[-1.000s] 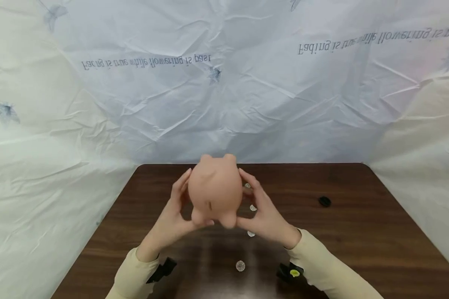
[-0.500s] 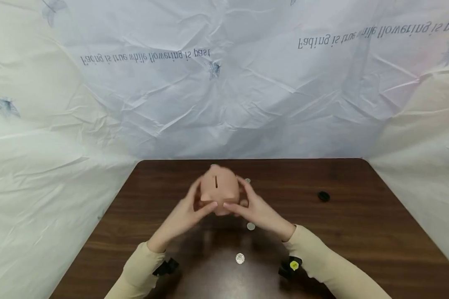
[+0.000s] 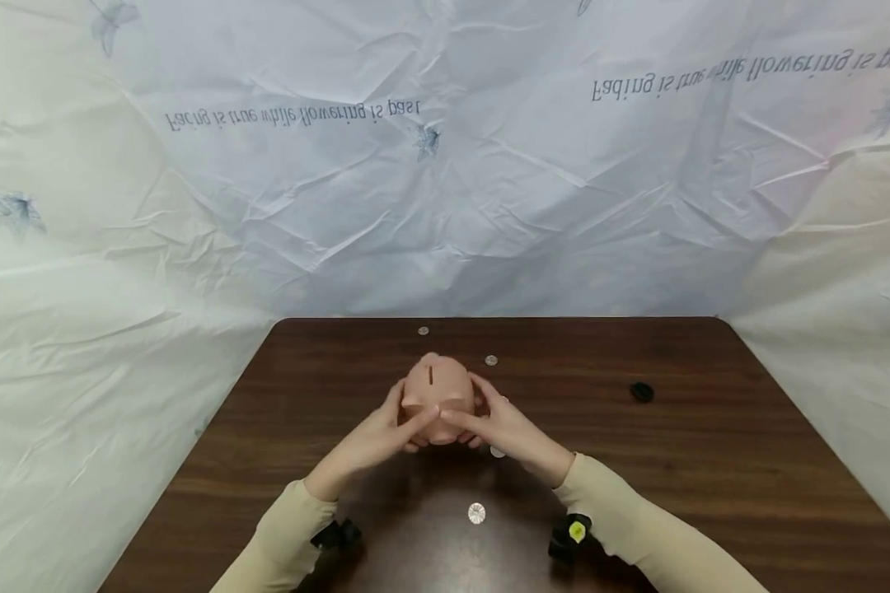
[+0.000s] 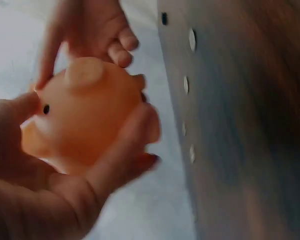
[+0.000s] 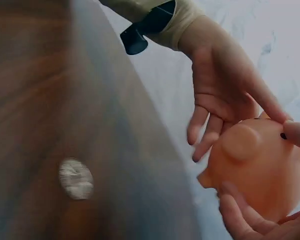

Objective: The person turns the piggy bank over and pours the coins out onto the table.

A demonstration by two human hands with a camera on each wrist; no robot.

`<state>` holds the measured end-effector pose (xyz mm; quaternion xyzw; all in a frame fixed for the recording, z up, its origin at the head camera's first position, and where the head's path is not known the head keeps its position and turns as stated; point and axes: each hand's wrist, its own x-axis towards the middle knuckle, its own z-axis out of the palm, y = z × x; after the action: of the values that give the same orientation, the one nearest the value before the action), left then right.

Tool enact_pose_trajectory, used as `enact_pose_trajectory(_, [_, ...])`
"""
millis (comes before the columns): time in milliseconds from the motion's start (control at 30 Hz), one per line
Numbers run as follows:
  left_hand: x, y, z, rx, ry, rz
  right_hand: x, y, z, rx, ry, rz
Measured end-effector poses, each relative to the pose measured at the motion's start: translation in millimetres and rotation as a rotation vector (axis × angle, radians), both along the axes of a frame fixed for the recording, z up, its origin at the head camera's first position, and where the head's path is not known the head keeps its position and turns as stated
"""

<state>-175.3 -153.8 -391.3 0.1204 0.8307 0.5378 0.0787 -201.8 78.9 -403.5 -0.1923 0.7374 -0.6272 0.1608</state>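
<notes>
A pink piggy bank (image 3: 439,385) is held between both hands over the table, its coin slot (image 3: 430,375) facing up and its snout toward me. My left hand (image 3: 374,436) grips its left side, and my right hand (image 3: 515,432) grips the right side. Both thumbs meet at the front near the snout, with fingers curling round the sides and underneath. In the left wrist view the piggy bank (image 4: 100,117) stands out from the table with its round snout and black eye showing. The right wrist view shows the piggy bank (image 5: 262,165) cupped from both sides.
Several silver coins lie on the dark wooden table (image 3: 712,478), one near coin (image 3: 476,513) in front of the hands and a far coin (image 3: 423,330) by the back edge. A small black round piece (image 3: 642,391) lies to the right. White printed sheeting (image 3: 445,206) hangs behind.
Both hands have lowered the piggy bank toward the table and turned it, so its slot now faces up and its snout toward me. The coin at the back edge has come into full view.
</notes>
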Motion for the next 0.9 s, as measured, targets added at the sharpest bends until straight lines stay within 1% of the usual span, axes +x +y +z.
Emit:
enact_pose_trajectory(33, [-0.1, -1.2, 4.1, 0.032, 0.032, -0.01, 0.8, 0, 5.3, -0.012, 0.046, -0.005])
enact_pose_trajectory(67, [0.7, -3.5, 9.0, 0.048, 0.113, -0.027, 2.1, 1, 11.5, -0.034, 0.124, 0.0])
enact_pose_trajectory(167, [6.0, -11.6, 24.0, 0.079, 0.443, -0.082, 7.4, 3, 28.1, -0.08, 0.427, 0.039])
enact_pose_trajectory(200, [7.3, -13.7, 26.7, 0.094, 0.532, -0.113, 8.4, 3, 30.2, -0.093, 0.511, 0.055])
enact_pose_trajectory(233, [7.9, -15.5, 27.0, 0.1, 0.596, -0.14, 8.4, 3, 29.2, -0.097, 0.575, 0.065])
enact_pose_trajectory(267, [9.9, -16.1, 27.6, 0.093, 0.612, -0.157, 7.4, 2, 25.1, -0.099, 0.601, 0.072])
enact_pose_trajectory(300, [11.2, -15.9, 27.1, 0.091, 0.594, -0.17, 5.8, 0, 18.9, -0.105, 0.575, 0.08])
enact_pose_trajectory(333, [9.9, -16.8, 21.5, 0.069, 0.541, -0.162, 3.8, -2, 11.5, -0.113, 0.505, 0.088])
enact_pose_trajectory(367, [8.1, -17.9, 15.5, 0.028, 0.46, -0.132, 1.6, -5, 3.9, -0.109, 0.399, 0.094])
enact_pose_trajectory(400, [6.1, -19.1, 8.6, -0.025, 0.356, -0.103, -1.2, -8, -2.8, -0.096, 0.28, 0.094])
enact_pose_trajectory(467, [2.1, -21.2, -2.6, -0.115, 0.124, -0.068, -5.5, -11, -13.4, -0.059, 0.052, 0.087])
enact_pose_trajectory(500, [-1.3, -23.1, -8.1, -0.155, 0.039, -0.058, -6.9, -12, -16.0, -0.026, -0.038, 0.086])
enact_pose_trajectory(533, [-4.4, -25.1, -12.8, -0.197, -0.026, -0.045, -7.6, -12, -16.4, 0.009, -0.096, 0.092])
enact_pose_trajectory(567, [-5.3, -25.7, -12.9, -0.213, -0.068, -0.044, -8.6, -11, -16.5, 0.038, -0.127, 0.1])
enact_pose_trajectory(633, [-6.3, -25.9, -11.6, -0.197, -0.096, -0.05, -9.7, -10, -16.3, 0.049, -0.136, 0.112])
enact_pose_trajectory(700, [-6.4, -26.0, -10.4, -0.211, -0.077, -0.034, -10.3, -9, -16.8, 0.054, -0.135, 0.118])
enact_pose_trajectory(767, [-6.3, -25.9, -12.0, -0.224, -0.065, -0.032, -10.6, -9, -19.9, 0.048, -0.142, 0.128])
enact_pose_trajectory(900, [-6.6, -26.4, -23.0, -0.23, -0.083, -0.066, -9.3, -10, -29.4, 0.055, -0.176, 0.153])
